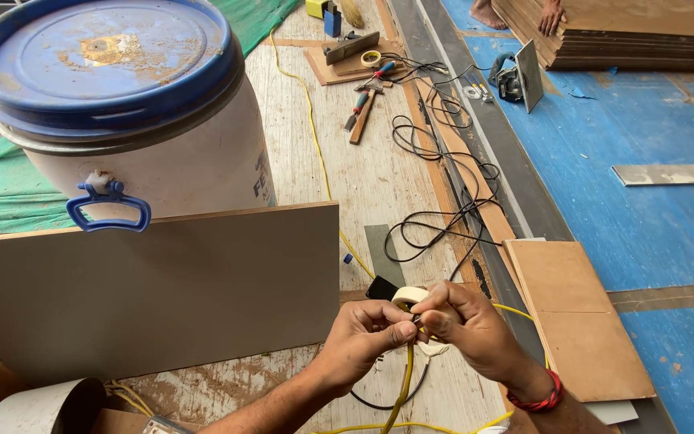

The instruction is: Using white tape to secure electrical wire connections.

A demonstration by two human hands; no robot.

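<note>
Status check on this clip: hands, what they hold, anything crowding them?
Left hand and right hand both pinched at the tape roll over the yellow cable. Grey board stands close left. Black cord loose on the floor beyond.

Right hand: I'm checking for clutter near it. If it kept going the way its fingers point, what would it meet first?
The right hand points left, so it would first meet the left hand, already touching it at the tape roll and yellow cable.

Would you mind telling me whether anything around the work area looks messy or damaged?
The black cable lies in a loose tangle across the worn wooden floor, and the blue drum lid is stained with dried brown residue.
</note>
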